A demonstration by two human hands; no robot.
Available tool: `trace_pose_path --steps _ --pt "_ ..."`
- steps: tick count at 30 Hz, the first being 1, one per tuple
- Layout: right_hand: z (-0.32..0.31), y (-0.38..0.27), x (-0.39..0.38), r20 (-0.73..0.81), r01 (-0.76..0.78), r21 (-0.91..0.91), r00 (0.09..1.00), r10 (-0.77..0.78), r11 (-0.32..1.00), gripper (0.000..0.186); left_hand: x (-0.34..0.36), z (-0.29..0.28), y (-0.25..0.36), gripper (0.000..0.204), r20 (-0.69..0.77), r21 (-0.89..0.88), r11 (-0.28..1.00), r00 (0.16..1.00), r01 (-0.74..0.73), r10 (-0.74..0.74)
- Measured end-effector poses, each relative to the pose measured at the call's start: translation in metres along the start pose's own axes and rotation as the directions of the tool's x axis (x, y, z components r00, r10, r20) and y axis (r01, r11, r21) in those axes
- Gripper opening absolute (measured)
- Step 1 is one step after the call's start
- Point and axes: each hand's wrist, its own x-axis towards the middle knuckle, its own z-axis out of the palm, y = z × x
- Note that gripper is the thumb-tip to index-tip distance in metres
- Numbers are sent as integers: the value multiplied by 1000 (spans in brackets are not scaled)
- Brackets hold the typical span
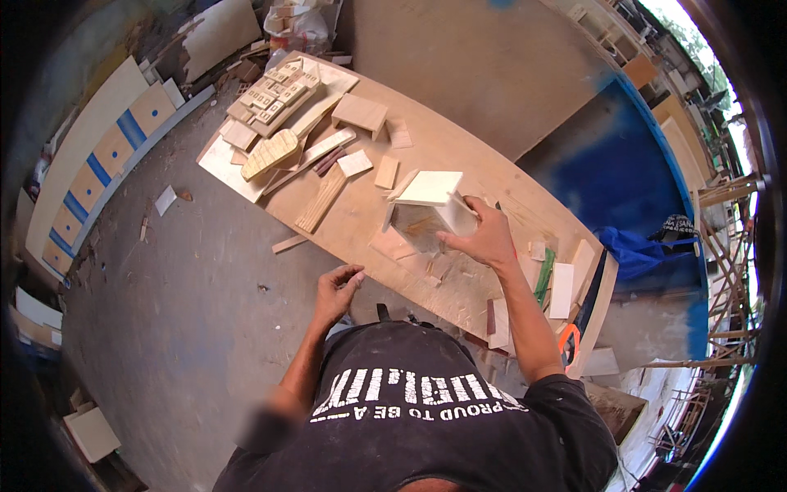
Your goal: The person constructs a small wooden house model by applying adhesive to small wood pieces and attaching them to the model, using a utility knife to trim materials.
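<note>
My right hand (488, 238) grips the right side of a small wooden house-shaped box (459, 215), thumb low and fingers behind the edge. Its pale top panel (432, 187) slopes, and the side toward me looks open and shadowed. The box is over the wooden workbench (459, 139); whether its base touches the bench is hard to tell. Off the bench's near edge, my left hand (336, 293) is held with thumb and fingers pinched together. What lies between those fingers, if anything, is too small to see. A small wooden block (386, 172) lies just left of the box.
Wooden model buildings (279, 94), a box-shaped wooden piece (359, 115) and several strips crowd the bench's left end. At its right lie a green strip (543, 275), a white board (561, 290) and an orange ring-shaped thing (569, 340). Blue cloth (635, 252) hangs beyond.
</note>
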Motion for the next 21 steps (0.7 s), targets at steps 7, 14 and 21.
trace_pose_path --steps 7,14,21 --pt "-15 29 -30 42 -109 750 992 117 652 71 49 8 67 48 381 -348 934 923 86 57" --pt "16 19 -47 12 8 971 996 83 -241 74 81 66 129 106 765 -521 819 558 240 323" --pt "45 9 -47 -86 116 966 987 136 -232 68 89 62 143 98 799 -471 799 565 375 206"
